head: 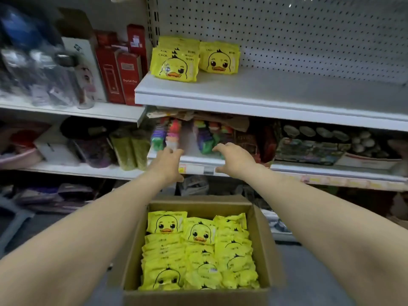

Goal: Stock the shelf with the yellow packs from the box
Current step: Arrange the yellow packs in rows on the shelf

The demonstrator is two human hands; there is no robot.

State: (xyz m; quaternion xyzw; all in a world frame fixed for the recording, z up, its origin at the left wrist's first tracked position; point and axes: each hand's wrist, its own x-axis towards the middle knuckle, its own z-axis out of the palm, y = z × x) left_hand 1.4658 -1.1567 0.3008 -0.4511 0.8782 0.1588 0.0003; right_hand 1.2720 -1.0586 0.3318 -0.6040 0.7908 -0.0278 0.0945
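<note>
Nearest, the cardboard box lies full of yellow packs, below and between the forearms. Beyond it, the left hand and right hand hover empty, fingers relaxed. Farther up, shelved packs stand on the white shelf.

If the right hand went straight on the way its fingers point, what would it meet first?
Likely the purple-and-green packs on the middle shelf, just past the right hand; depth is unclear.

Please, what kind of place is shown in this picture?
Most likely a retail shop aisle: white metal shelves with a perforated back panel, price labels on a lower shelf edge, and a brown cardboard box of yellow duck-face packs.
</note>
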